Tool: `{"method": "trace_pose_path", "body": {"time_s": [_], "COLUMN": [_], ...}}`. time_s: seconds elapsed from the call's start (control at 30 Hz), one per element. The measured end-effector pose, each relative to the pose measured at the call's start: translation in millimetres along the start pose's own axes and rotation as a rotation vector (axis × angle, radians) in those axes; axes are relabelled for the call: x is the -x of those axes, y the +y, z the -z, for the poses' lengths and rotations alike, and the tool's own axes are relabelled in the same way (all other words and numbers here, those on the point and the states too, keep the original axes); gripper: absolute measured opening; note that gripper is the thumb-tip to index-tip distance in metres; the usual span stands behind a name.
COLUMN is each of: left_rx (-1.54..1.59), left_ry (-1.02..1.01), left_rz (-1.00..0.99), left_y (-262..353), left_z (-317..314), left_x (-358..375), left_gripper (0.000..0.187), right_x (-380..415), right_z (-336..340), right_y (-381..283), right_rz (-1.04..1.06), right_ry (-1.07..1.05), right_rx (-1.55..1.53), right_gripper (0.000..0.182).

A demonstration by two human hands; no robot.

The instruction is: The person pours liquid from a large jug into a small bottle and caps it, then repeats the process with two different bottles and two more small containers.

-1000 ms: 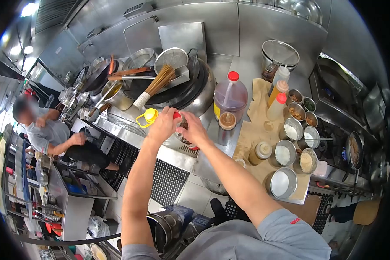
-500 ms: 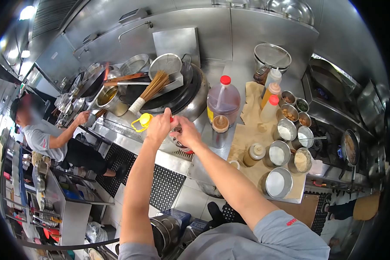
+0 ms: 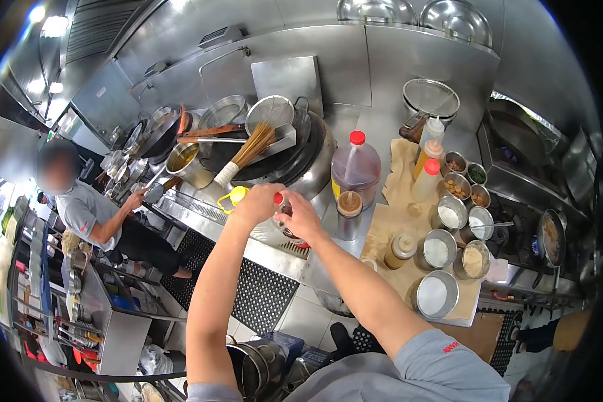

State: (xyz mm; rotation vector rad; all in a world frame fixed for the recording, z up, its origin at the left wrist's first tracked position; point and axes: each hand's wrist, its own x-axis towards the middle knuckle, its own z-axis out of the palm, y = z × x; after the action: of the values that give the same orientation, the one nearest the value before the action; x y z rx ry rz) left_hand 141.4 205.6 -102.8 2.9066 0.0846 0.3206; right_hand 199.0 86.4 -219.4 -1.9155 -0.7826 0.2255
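Both my hands meet over a bottle [image 3: 287, 228] with a red cap [image 3: 279, 198], at the counter's front edge. My left hand [image 3: 253, 205] is closed at the red cap from the left. My right hand [image 3: 300, 214] curls round the bottle's upper part from the right, and the fingers partly hide it. Just left of my left hand shows the yellow cap of a jug [image 3: 236, 195], its body mostly hidden. To the right of my right hand stand a brown-topped squeeze bottle [image 3: 349, 216] and a large red-capped jug [image 3: 356, 167] of dark liquid.
Behind lies a wok [image 3: 315, 151] with a bamboo brush [image 3: 253, 151] and a strainer [image 3: 269, 115] over it. Several metal pots of powders, such as one of white powder [image 3: 437, 295], stand on brown paper [image 3: 382, 231] at right. A co-worker [image 3: 100, 218] stands at left holding a ladle.
The view has shifted, so the scene sits slightly right and lower. My left hand has turned more over the red cap. Both hands stay at the bottle.
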Motion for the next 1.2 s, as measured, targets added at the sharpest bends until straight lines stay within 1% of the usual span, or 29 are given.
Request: {"method": "trace_pose_path", "body": {"time_s": [0.07, 0.1, 0.17, 0.2, 0.27, 0.3, 0.33, 0.4, 0.47, 0.5, 0.53, 0.57, 0.6, 0.63, 0.67, 0.7, 0.73, 0.77, 0.8, 0.83, 0.9, 0.93, 1.0, 1.03, 1.07, 1.1, 1.13, 1.17, 1.2], "left_rx": [-0.004, 0.0, 0.004, 0.013, 0.036, 0.058, 0.016, -0.001, 0.083, 0.196, 0.25, 0.301, 0.525, 0.601, 0.602, 0.531, 0.543, 0.454, 0.457, 0.419, 0.349, 0.338, 0.55, 0.499, 0.493, 0.542, 0.554, 0.466, 0.465], "left_ry": [-0.053, -0.056, -0.111, -0.115, -0.032, 0.033, -0.003, 0.255, 0.359, 0.402, 0.292, 0.175, 0.193, 0.15, 0.05, 0.022, -0.018, -0.035, -0.039, -0.055, -0.033, -0.021, 0.18, 0.36, 0.521, 0.609, 0.694, 0.713, 0.719], "left_rz": [0.0, -0.001, 0.137, 0.142, 0.021, 0.018, 0.06, 0.065, 0.111, 0.115, 0.126, 0.13, 0.155, 0.171, 0.237, 0.245, 0.268, 0.255, 0.261, 0.241, 0.191, 0.194, 0.406, 0.396, 0.426, 0.558, 0.5, 0.468, 0.461], "left_y": [-14, -10, 3, 0, -13, -20, -25, -17, 8, 28, 34, 40, 55, 58, 61, 71, 75, 77, 79, 79, 72, 73, 71, 59, 54, 42, 32, 18, 5], "left_z": [-15, -12, -2, -6, -14, -21, -26, -25, -6, 2, -12, -30, -62, -108, -151, -176, -200, -223, -240, -253, -263, -247, -212, -200, -173, -163, -147, -147, -150], "left_x": [-3, -3, -2, -2, -2, -2, -3, 3, 13, 26, 43, 63, 85, 107, 125, 138, 146, 153, 157, 161, 162, 156, 145, 135, 119, 107, 93, 83, 81], "left_gripper": [0.032, 0.032, 0.028, 0.028, 0.025, 0.019, 0.019, 0.022, 0.026, 0.025, 0.024, 0.024, 0.025, 0.027, 0.028, 0.03, 0.03, 0.033, 0.033, 0.034, 0.038, 0.038, 0.04, 0.043, 0.045, 0.046, 0.047, 0.048, 0.048], "right_x": [1, 1, -1, -1, -6, -11, -12, -11, -4, 16, 44, 72, 102, 137, 172, 200, 224, 240, 255, 271, 283, 283, 280, 278, 271, 260, 253, 248, 242], "right_z": [2, 1, 1, 1, -1, 2, 12, 45, 83, 114, 144, 164, 178, 184, 188, 187, 179, 171, 162, 155, 147, 144, 139, 135, 130, 127, 123, 115, 106], "right_y": [-1, 0, 2, 3, 5, 5, 0, -24, -39, -62, -82, -89, -88, -77, -68, -50, -26, -4, 14, 29, 51, 53, 56, 66, 69, 70, 73, 82, 93], "right_rz": [-0.005, -0.009, 0.002, -0.005, 0.043, 0.037, 0.017, -0.026, 0.197, 0.216, 0.229, 0.259, 0.297, 0.269, 0.25, 0.242, 0.225, 0.054, -0.121, -0.129, -0.342, -0.329, -0.289, -0.27, -0.268, -0.246, -0.22, -0.216, -0.204], "right_ry": [-0.022, -0.023, -0.034, -0.041, -0.061, -0.106, -0.117, -0.241, -0.175, -0.142, -0.105, -0.023, 0.065, 0.185, 0.307, 0.356, 0.401, 0.384, 0.367, 0.367, 0.279, 0.275, 0.258, 0.256, 0.258, 0.268, 0.279, 0.282, 0.246], "right_rx": [0.002, 0.004, 0.016, 0.02, 0.058, 0.14, 0.145, 0.266, 0.201, -0.021, -0.244, -0.385, -0.525, -0.576, -0.626, -0.627, -0.632, -0.585, -0.541, -0.548, -0.347, -0.354, -0.281, -0.213, -0.223, -0.18, -0.135, -0.137, -0.149], "right_gripper": [0.076, 0.076, 0.078, 0.078, 0.082, 0.087, 0.087, 0.087, 0.081, 0.075, 0.069, 0.062, 0.056, 0.051, 0.047, 0.044, 0.041, 0.042, 0.043, 0.043, 0.046, 0.046, 0.054, 0.063, 0.063, 0.07, 0.077, 0.077, 0.082]}}
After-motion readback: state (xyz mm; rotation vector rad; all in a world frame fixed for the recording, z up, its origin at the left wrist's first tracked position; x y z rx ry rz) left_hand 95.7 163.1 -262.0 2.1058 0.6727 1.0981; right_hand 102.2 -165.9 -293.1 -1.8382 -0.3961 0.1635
